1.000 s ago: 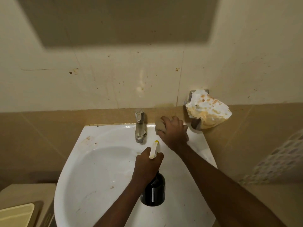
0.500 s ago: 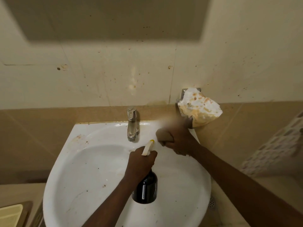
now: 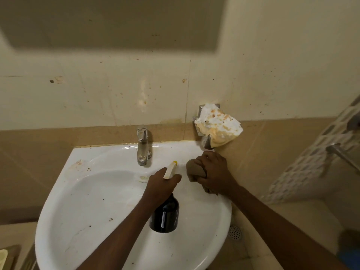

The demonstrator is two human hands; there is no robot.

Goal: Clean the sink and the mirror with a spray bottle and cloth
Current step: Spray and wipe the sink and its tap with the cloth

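Note:
A white sink (image 3: 81,207), speckled with dirt, fills the lower middle of the view. My left hand (image 3: 159,184) grips the neck of a black spray bottle (image 3: 164,217) with a pale yellow nozzle, held over the basin and pointing toward the back rim. My right hand (image 3: 216,174) is closed on a bunched brown cloth (image 3: 194,169) pressed against the sink's right rear rim. The mirror's lower part (image 3: 109,22) shows at the top as a dull rectangle on the wall.
A chrome tap (image 3: 143,146) stands at the back of the sink. A wall-mounted holder with a stained white wad (image 3: 218,127) hangs just above my right hand. A floor drain (image 3: 234,231) lies right of the sink. A metal fitting (image 3: 341,152) projects at the far right.
My right hand with the cloth has slid from beside the tap toward me along the sink's right rim. The left hand and bottle have stayed over the basin.

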